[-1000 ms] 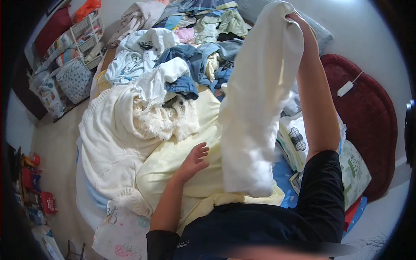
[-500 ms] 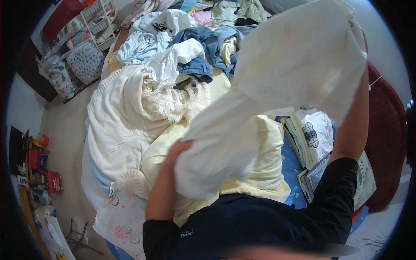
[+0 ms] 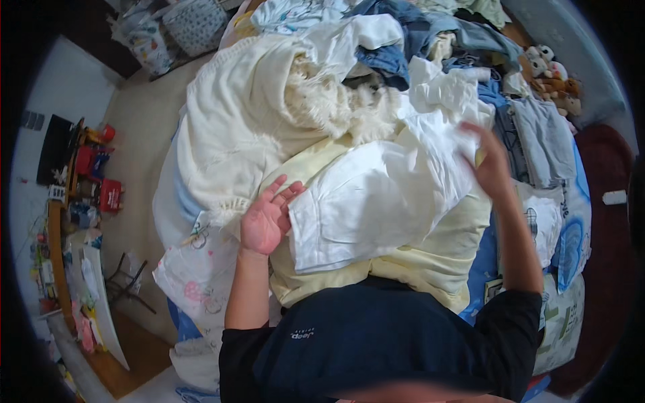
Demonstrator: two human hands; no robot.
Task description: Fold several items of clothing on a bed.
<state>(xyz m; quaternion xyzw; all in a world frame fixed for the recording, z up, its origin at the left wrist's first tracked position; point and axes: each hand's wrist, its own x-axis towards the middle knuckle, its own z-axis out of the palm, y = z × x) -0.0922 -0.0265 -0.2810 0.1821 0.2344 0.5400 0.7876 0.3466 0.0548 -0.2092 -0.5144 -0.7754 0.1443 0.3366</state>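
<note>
A white garment (image 3: 363, 208), seemingly trousers or a shirt, lies spread across pale yellow bedding (image 3: 430, 269) in front of me. My left hand (image 3: 265, 218) is palm up with fingers apart, beside the garment's left edge and holding nothing. At the garment's far right side is my right hand (image 3: 489, 161), somewhat blurred, its fingers stretched out and apart over the cloth. Creases run through the garment, and its far end bunches up near a heap of clothes. To the left sits a cream knitted blanket (image 3: 228, 127) with a fringe.
Jeans (image 3: 383, 64) and other clothes pile up at the far side of the bed. Folded grey trousers (image 3: 543, 138) and a folded white top (image 3: 541, 221) lie at right, with plush toys (image 3: 554, 77) beyond. A patterned cloth (image 3: 195, 269) hangs at left.
The white garment, held up and spread between both hands before, now lies on the yellow bedding. Both hands have let go of it. The view has shifted, showing more of the right side.
</note>
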